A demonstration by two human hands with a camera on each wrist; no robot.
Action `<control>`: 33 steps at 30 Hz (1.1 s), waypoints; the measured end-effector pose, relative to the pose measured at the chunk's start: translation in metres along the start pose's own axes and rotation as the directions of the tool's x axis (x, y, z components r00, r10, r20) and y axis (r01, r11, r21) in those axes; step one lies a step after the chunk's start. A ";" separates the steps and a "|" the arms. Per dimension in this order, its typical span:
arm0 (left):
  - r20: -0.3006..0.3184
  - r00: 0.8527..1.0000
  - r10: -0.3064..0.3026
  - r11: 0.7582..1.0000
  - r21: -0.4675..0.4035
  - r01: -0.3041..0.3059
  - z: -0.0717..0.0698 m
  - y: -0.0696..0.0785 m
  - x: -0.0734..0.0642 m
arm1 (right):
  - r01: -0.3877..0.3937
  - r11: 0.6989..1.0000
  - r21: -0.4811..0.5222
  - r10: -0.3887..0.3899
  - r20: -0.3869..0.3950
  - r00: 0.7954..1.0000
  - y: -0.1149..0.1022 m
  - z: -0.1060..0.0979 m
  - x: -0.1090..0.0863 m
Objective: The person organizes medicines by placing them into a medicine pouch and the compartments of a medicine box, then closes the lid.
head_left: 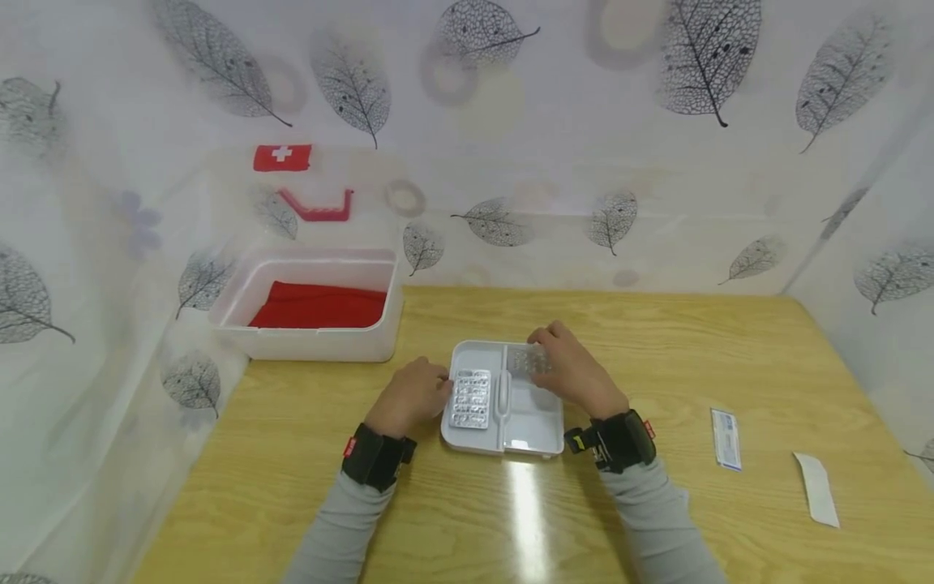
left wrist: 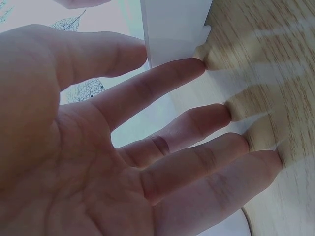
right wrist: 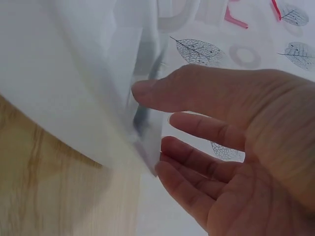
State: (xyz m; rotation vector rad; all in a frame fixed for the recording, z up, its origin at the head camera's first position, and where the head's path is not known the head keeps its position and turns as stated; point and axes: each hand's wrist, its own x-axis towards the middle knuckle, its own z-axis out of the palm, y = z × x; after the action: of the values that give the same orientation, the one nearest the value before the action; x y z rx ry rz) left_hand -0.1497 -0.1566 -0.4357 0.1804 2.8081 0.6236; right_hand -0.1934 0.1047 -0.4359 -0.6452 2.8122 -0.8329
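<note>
A white plastic case (head_left: 533, 431) lies opened flat on the table, with two shallow halves joined along a middle handle (head_left: 503, 395). In its left half rests a silver blister pack (head_left: 470, 399). My right hand (head_left: 576, 369) reaches over the far right part of the case and holds a clear blister pack (head_left: 521, 361) at the right half. The right wrist view has the thumb (right wrist: 152, 94) inside the case wall, the other fingers outside. My left hand (head_left: 414, 393) is at the left edge, its thumb touching the case wall (left wrist: 172, 29), its fingertips on the table.
At the back left stands a white bin (head_left: 321, 345) with a folded red cloth (head_left: 324, 307) in it. On the right side of the table lie a blue-and-white packet (head_left: 726, 439) and a white strip (head_left: 817, 490). A leaf-patterned curtain (head_left: 547, 162) hangs behind.
</note>
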 end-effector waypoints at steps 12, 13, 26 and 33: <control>0.013 1.000 0.009 1.000 0.021 -0.010 -0.001 0.003 -0.001 | -0.013 0.999 -0.030 0.014 0.051 0.999 0.003 -0.044 -0.054; 0.013 1.000 0.009 1.000 0.025 -0.010 -0.001 0.003 -0.001 | -0.015 0.999 -0.041 0.018 0.062 0.998 0.005 -0.049 -0.065; 0.007 1.000 -0.013 1.000 0.014 0.013 -0.006 0.002 -0.003 | -0.227 0.970 -0.084 0.241 0.266 0.933 0.057 -0.054 -0.176; 0.020 1.000 -0.016 1.000 0.022 0.016 -0.001 0.005 0.000 | -0.263 0.955 -0.135 0.287 0.207 0.935 0.062 -0.030 -0.190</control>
State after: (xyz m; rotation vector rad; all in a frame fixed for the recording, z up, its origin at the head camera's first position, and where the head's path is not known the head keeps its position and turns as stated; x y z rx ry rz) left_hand -0.1493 -0.1522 -0.4329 0.1671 2.7953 0.5850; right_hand -0.0522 0.2492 -0.4428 -0.3200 2.6671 -0.5274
